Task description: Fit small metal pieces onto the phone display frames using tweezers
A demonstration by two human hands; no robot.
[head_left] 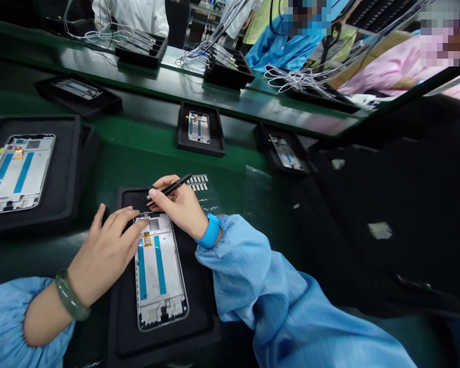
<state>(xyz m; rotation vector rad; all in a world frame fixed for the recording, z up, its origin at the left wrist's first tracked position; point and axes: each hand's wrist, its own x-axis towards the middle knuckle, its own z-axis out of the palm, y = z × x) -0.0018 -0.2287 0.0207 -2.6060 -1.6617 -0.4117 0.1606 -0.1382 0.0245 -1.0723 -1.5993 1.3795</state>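
Note:
A phone mid-frame (159, 271) with a silver metal rim and blue adhesive strips lies on a black rubber mat (203, 312). My left hand (105, 255), with a green bangle (72, 295) on its wrist, rests its fingertips on the frame's upper left edge. My right hand (178, 204) pinches black tweezers (172, 186) just above the frame's top end. A blue wristband (210, 231) circles that wrist. Beyond the tweezers lies a sheet of small white labels (197, 182).
A larger black tray (57, 153) holding another frame (19, 174) sits to my left. Several black trays with frames stand along the green belt (153, 138) and a raised green shelf (168, 76). Bundled white cables lie beyond, with co-workers in blue and pink sleeves.

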